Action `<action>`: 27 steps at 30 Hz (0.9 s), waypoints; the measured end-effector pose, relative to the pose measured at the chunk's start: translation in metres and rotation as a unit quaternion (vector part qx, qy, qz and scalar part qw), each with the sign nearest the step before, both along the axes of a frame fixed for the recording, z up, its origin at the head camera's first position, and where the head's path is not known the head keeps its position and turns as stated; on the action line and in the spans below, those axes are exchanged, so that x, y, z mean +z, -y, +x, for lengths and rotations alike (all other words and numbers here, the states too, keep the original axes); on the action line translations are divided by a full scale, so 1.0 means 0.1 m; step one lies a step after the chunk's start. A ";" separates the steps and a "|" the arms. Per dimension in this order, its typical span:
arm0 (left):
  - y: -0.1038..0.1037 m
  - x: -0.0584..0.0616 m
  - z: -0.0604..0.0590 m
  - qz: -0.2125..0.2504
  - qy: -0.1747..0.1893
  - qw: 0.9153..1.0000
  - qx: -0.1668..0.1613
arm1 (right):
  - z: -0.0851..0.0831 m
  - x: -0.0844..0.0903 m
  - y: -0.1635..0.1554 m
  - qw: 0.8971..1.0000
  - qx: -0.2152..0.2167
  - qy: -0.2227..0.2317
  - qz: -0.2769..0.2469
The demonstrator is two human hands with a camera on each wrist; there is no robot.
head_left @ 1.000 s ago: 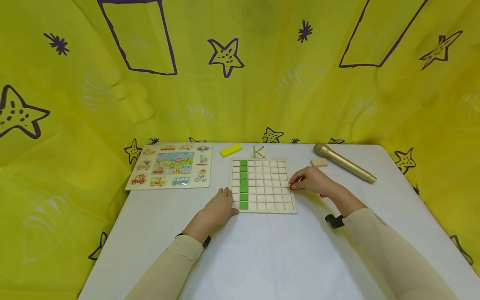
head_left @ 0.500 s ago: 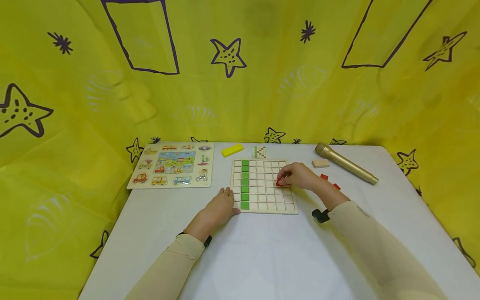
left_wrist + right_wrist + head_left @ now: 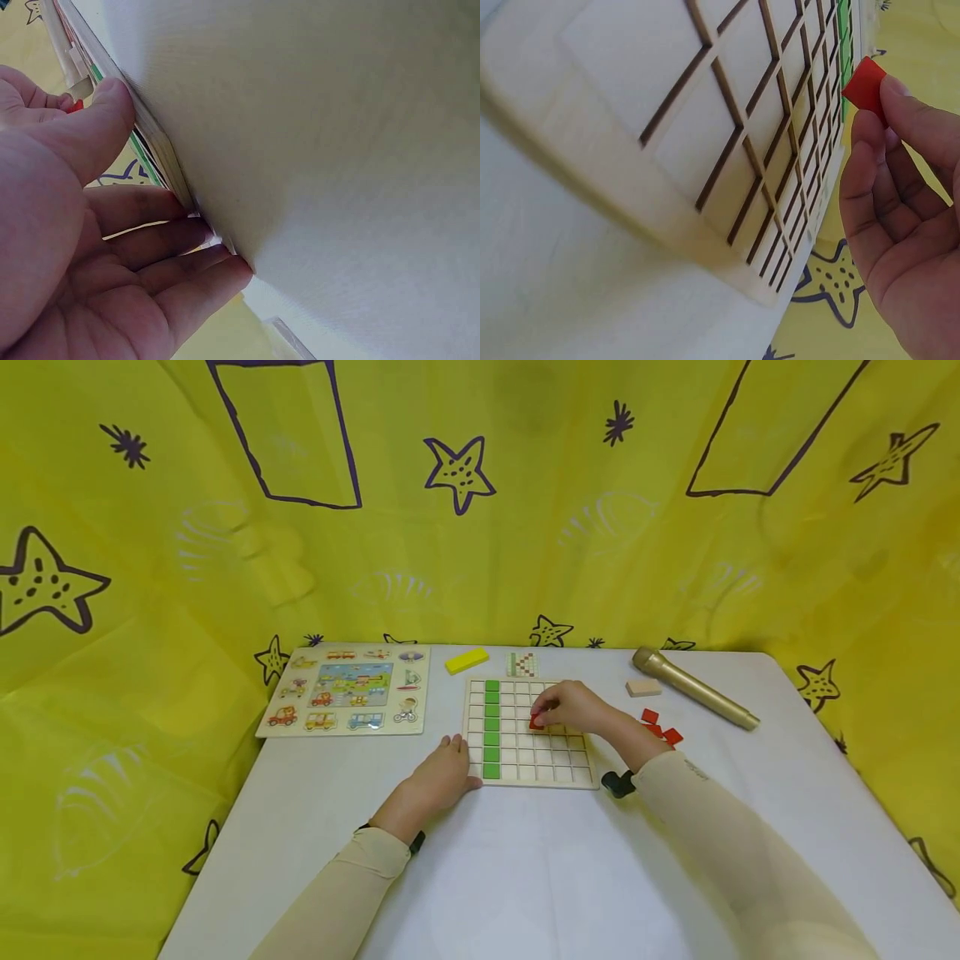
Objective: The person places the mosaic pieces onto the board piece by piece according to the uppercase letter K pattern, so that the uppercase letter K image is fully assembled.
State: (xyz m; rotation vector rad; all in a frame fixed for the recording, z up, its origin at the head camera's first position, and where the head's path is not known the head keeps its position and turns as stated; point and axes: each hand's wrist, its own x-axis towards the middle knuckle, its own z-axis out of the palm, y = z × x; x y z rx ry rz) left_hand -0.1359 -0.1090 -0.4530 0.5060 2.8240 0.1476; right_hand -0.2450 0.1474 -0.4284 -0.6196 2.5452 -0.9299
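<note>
Right grip (image 3: 572,704) pinches red tile (image 3: 536,722) over grid board (image 3: 527,773); left grip (image 3: 441,773), fingers extended, touches its edge. Looks like placing; next probably needs aligning, then lowering.

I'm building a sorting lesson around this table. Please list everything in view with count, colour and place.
Grid board: one, pale wood, centre of table
Green squares: seven, green, board's second column from left
Held red square: one, red, above board
Loose red squares: at least three, red, right of board
Pattern card: one, white with green and red, behind board
Yellow block: one, yellow, left of card
Wooden block: one, beige, near microphone
Microphone: one, gold, far right
Picture puzzle: one, pale with multicoloured pictures, left
Table: one, white, underneath
Curtain: yellow with dark drawings, around table
Sleeves: two, cream, on arms
Wrist straps: two, dark, on wrists
Left hand: one, touching board's left edge
Right hand: one, pinching red square
</note>
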 end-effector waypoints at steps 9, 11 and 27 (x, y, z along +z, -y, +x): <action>-0.01 -0.03 -0.02 0.010 -0.007 1.000 -0.001 | -0.07 -0.03 0.18 1.000 0.019 -0.008 -0.006; -0.01 -0.03 -0.03 0.012 -0.007 1.000 -0.001 | -0.09 -0.04 0.22 1.000 0.022 -0.007 -0.012; 0.00 -0.02 -0.02 0.017 -0.001 1.000 0.010 | -0.15 -0.13 0.42 1.000 0.010 0.014 -0.020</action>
